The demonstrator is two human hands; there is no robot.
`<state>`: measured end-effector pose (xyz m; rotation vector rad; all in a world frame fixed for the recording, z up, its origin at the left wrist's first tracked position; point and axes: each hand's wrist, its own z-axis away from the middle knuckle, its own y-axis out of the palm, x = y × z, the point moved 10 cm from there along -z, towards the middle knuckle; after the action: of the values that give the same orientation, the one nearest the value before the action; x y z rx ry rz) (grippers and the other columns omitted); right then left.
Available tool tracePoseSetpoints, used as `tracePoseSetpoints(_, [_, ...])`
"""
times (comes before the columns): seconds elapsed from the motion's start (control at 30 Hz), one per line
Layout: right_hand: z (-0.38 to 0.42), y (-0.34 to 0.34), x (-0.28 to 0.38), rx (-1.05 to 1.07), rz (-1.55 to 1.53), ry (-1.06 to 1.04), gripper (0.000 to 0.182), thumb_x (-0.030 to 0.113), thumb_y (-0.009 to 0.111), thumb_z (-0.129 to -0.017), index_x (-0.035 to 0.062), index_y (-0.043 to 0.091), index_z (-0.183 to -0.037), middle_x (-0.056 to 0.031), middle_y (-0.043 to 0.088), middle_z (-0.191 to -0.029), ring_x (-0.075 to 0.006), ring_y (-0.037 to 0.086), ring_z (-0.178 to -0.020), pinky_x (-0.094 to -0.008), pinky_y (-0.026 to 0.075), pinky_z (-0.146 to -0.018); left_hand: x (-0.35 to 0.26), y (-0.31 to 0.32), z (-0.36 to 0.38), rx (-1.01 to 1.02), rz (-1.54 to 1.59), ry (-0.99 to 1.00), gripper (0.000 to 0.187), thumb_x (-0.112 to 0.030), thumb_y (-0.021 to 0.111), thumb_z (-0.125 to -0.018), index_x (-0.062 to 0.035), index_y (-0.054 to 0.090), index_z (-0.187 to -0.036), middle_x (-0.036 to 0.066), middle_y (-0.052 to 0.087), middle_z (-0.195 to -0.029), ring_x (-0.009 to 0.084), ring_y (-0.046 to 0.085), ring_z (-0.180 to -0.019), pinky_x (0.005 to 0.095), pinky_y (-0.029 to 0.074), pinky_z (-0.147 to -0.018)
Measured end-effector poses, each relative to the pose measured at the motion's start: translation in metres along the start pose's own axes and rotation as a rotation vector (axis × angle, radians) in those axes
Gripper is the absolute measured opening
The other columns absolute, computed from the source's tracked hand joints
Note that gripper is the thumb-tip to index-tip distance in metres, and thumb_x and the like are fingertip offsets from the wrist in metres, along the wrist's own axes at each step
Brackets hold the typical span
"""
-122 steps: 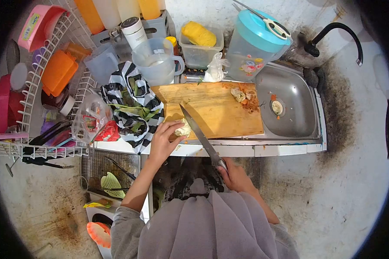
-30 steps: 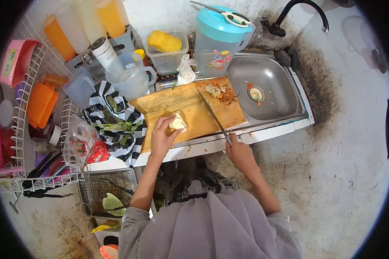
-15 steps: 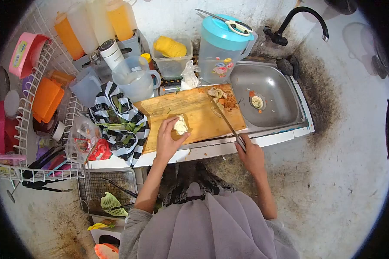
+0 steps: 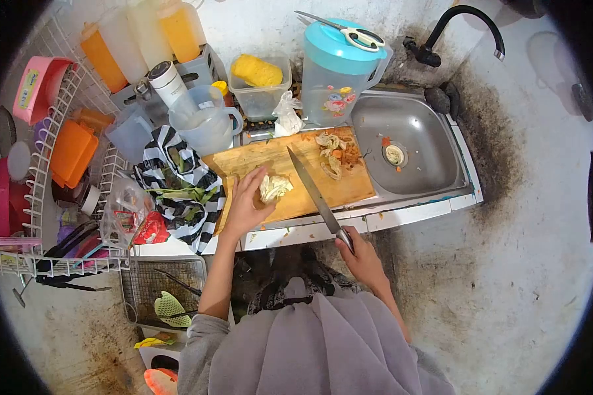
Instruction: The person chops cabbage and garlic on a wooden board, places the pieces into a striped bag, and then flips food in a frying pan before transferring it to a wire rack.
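A pale piece of cabbage (image 4: 276, 189) lies on the wooden cutting board (image 4: 244, 160). Along its left side rests my left hand (image 4: 245, 203), fingers stretched out and thumb apart, the tips right at the edge of the leaves. My right hand (image 4: 364, 262) is closed round the handle of a large kitchen knife (image 4: 315, 194). The blade slants up and left over the board, to the right of the cabbage and apart from it. A heap of scraps (image 4: 336, 151), pale and orange, sits at the board's far right end.
Right of the board is a steel sink (image 4: 435, 125) under a black faucet (image 4: 468, 16). Behind stand a blue-lidded pitcher (image 4: 333, 79) with scissors on top and a plastic tub (image 4: 265, 95). At left are a striped plastic bag (image 4: 178, 171) with greens and a white wire rack (image 4: 43, 171).
The knife has swung left, from the scraps towards the cabbage, as my right hand moved left and down. My left hand has shifted slightly left, its fingers straighter, and the cabbage shows a different side.
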<state>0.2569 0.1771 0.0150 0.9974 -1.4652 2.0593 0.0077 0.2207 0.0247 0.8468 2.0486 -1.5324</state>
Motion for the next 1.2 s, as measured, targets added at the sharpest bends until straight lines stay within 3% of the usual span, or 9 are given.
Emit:
tracePoseSetpoints(0.07, [0.003,0.001,0.001,0.026,-0.055,0.022,0.031,0.028,0.049,-0.092,0.0077,0.046,-0.115,-0.0229,0.062,-0.077,-0.0442,0.059,-0.076,-0.0482,0.046,-0.064,0.000,0.000,0.000,-0.011,0.084,-0.020,0.062,-0.013,0.070,-0.070,-0.0069,0.047,-0.127,0.010,0.042,-0.134,0.0285,0.041,-0.124,0.0444,0.025,-0.107])
tracePoseSetpoints(0.2, [0.009,0.002,-0.002,0.040,-0.054,0.056,0.031,0.028,0.048,-0.092,0.0078,0.046,-0.115,-0.0234,0.061,-0.078,-0.0445,0.059,-0.076,-0.0488,0.045,-0.064,-0.004,-0.001,0.005,-0.013,0.141,-0.076,0.064,-0.007,0.071,-0.069,-0.0050,0.045,-0.127,0.012,0.044,-0.131,0.0296,0.045,-0.121,0.0339,0.037,-0.100])
tracePoseSetpoints(0.53, [0.017,0.009,0.005,0.096,-0.072,0.037,0.035,0.031,0.048,-0.093,0.0072,0.045,-0.118,-0.0242,0.062,-0.082,-0.0453,0.059,-0.078,-0.0491,0.045,-0.066,0.003,-0.006,0.004,0.159,0.190,0.013,0.053,-0.001,0.063,-0.072,-0.0045,0.052,-0.124,0.013,0.050,-0.123,0.0289,0.049,-0.116,0.0335,0.039,-0.097])
tracePoseSetpoints(0.7, [0.019,0.004,0.006,0.078,-0.072,0.039,0.035,0.031,0.047,-0.093,0.0066,0.045,-0.118,-0.0244,0.061,-0.082,-0.0455,0.059,-0.078,-0.0490,0.045,-0.066,0.006,0.007,0.011,0.402,0.101,-0.176,0.042,-0.001,0.062,-0.078,-0.0053,0.056,-0.119,0.012,0.053,-0.114,0.0277,0.052,-0.111,0.0346,0.043,-0.090])
tracePoseSetpoints(0.83, [0.021,0.006,0.003,0.084,-0.075,0.063,0.035,0.030,0.047,-0.093,0.0069,0.045,-0.119,-0.0245,0.061,-0.084,-0.0453,0.059,-0.080,-0.0486,0.045,-0.066,-0.015,-0.016,-0.009,0.144,0.032,0.075,0.035,-0.007,0.062,-0.081,-0.0055,0.057,-0.116,0.011,0.055,-0.113,0.0276,0.054,-0.108,0.0347,0.043,-0.090])
tracePoseSetpoints(0.9, [0.022,0.009,0.002,0.104,-0.087,0.078,0.035,0.030,0.048,-0.093,0.0070,0.045,-0.119,-0.0245,0.061,-0.085,-0.0454,0.058,-0.081,-0.0484,0.045,-0.067,-0.022,0.001,-0.015,0.285,0.172,0.178,0.032,-0.013,0.061,-0.083,-0.0082,0.056,-0.114,0.008,0.055,-0.112,0.0287,0.053,-0.109,0.0349,0.042,-0.091])
tracePoseSetpoints(1.0, [0.025,0.006,0.001,0.060,-0.097,0.051,0.034,0.029,0.048,-0.093,0.0079,0.045,-0.120,-0.0244,0.061,-0.087,-0.0455,0.058,-0.084,-0.0478,0.045,-0.069,-0.027,0.016,-0.021,0.425,0.078,0.275,0.029,-0.021,0.061,-0.084,-0.0102,0.056,-0.111,0.006,0.057,-0.109,0.0300,0.051,-0.110,0.0376,0.038,-0.095])
tracePoseSetpoints(1.1, [0.030,0.004,-0.006,0.055,-0.107,0.114,0.035,0.030,0.048,-0.093,0.0090,0.045,-0.120,-0.0246,0.061,-0.089,-0.0455,0.058,-0.087,-0.0477,0.045,-0.071,-0.019,0.015,-0.021,0.351,-0.128,0.259,0.028,-0.027,0.064,-0.082,-0.0105,0.058,-0.104,0.006,0.058,-0.104,0.0294,0.051,-0.106,0.0406,0.034,-0.098])
tracePoseSetpoints(1.2, [0.033,0.001,-0.009,0.020,-0.111,0.122,0.035,0.032,0.048,-0.093,0.0100,0.045,-0.120,-0.0245,0.061,-0.088,-0.0446,0.058,-0.085,-0.0478,0.045,-0.071,-0.015,0.009,-0.017,0.233,0.033,0.145,0.027,-0.030,0.066,-0.080,-0.0094,0.058,-0.095,0.006,0.058,-0.100,0.0282,0.052,-0.102,0.0421,0.031,-0.100])
